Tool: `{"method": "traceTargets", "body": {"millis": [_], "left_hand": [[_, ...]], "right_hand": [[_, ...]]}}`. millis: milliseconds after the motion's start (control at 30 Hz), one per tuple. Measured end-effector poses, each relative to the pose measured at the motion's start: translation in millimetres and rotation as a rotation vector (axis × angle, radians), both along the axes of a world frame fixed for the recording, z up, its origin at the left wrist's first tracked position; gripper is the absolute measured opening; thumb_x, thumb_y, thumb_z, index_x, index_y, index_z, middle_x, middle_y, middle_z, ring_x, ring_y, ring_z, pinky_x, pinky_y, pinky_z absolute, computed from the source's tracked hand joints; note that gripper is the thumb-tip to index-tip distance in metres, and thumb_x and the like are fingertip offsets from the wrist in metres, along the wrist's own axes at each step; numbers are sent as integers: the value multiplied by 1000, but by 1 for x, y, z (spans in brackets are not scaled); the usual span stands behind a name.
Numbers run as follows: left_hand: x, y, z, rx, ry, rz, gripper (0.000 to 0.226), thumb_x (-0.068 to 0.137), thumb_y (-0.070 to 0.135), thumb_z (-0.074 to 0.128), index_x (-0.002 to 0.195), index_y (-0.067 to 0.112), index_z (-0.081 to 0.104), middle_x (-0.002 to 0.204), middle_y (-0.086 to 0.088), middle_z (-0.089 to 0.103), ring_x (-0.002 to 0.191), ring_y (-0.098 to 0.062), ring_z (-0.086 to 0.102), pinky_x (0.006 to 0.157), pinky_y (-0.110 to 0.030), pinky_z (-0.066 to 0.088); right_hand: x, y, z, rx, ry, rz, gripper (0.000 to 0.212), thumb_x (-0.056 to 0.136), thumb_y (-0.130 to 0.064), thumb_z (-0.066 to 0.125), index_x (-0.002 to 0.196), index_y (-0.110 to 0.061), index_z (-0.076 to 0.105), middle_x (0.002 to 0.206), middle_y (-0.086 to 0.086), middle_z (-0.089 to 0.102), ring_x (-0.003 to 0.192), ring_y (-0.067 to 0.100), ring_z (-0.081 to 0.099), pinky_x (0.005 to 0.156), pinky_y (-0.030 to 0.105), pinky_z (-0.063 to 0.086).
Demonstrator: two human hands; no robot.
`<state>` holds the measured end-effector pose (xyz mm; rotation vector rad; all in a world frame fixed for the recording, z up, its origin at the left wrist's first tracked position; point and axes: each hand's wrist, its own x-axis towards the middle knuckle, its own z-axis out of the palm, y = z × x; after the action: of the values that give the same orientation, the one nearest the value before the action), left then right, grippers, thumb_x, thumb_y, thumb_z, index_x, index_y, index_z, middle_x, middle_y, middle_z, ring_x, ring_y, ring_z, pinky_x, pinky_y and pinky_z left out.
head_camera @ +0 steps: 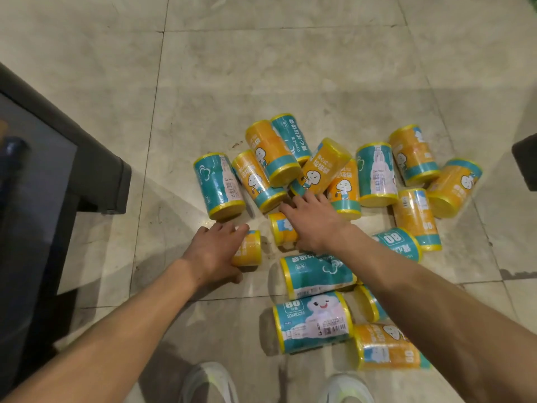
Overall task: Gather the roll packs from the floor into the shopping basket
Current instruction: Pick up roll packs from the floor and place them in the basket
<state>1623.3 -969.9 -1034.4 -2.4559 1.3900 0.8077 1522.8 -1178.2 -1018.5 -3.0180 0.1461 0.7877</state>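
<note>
Several orange and teal roll packs lie scattered on the tiled floor (261, 68), most in a heap ahead of me. My left hand (213, 253) wraps over a small orange pack (250, 249), fingers curled across its top. My right hand (312, 221) lies spread over another orange pack (281, 227), fingertips reaching the foot of the heap near a tilted orange pack (322, 165). A teal pack (218, 184) stands apart at the heap's left. Two teal packs (315, 274) (312, 321) lie closer to my feet. The dark basket (96, 158) sits at the left.
The basket's dark rim and grey wall fill the left edge. My two white shoes (209, 382) show at the bottom. A dark object (526, 161) juts in at the right edge. Bare tiles stretch beyond the heap.
</note>
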Motion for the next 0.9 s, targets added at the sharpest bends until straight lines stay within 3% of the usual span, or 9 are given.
{"method": "traceTargets", "body": {"millis": [200, 400, 567, 733, 900], "left_hand": [[2, -2, 2, -40, 15, 33, 83, 78, 59, 70, 144, 30, 29, 139, -1, 49, 126, -24, 48, 100, -41, 42], [18, -8, 23, -74, -1, 69, 85, 71, 65, 71, 139, 31, 33, 130, 2, 55, 112, -23, 58, 84, -37, 50], [20, -8, 58, -100, -24, 46, 91, 69, 66, 72, 142, 31, 31, 126, 0, 58, 107, -23, 60, 84, -39, 54], [5, -8, 148, -88, -4, 83, 83, 69, 54, 75, 137, 28, 34, 117, 0, 57, 104, -24, 58, 76, -36, 44], [-1, -8, 305, -99, -12, 89, 87, 67, 53, 70, 140, 29, 31, 111, 1, 56, 105, -24, 59, 79, -37, 49]], "right_hand": [[0, -1, -9, 69, 47, -45, 86, 80, -67, 69, 146, -23, 34, 133, 14, 52, 124, 35, 48, 106, 52, 35], [-1, -4, 10, 107, 49, -95, 85, 78, -62, 72, 148, -31, 34, 129, 13, 52, 121, 36, 51, 103, 49, 39], [0, -10, 48, 110, 11, -146, 87, 79, -57, 72, 153, -36, 29, 129, 12, 51, 123, 35, 50, 101, 47, 40], [-11, -13, 136, 100, 3, -209, 90, 75, -52, 76, 151, -36, 31, 129, 9, 50, 123, 34, 50, 98, 44, 43], [-36, -18, 297, 130, -35, -280, 91, 72, -49, 76, 151, -37, 33, 127, 9, 52, 121, 34, 51, 92, 40, 43]]}}
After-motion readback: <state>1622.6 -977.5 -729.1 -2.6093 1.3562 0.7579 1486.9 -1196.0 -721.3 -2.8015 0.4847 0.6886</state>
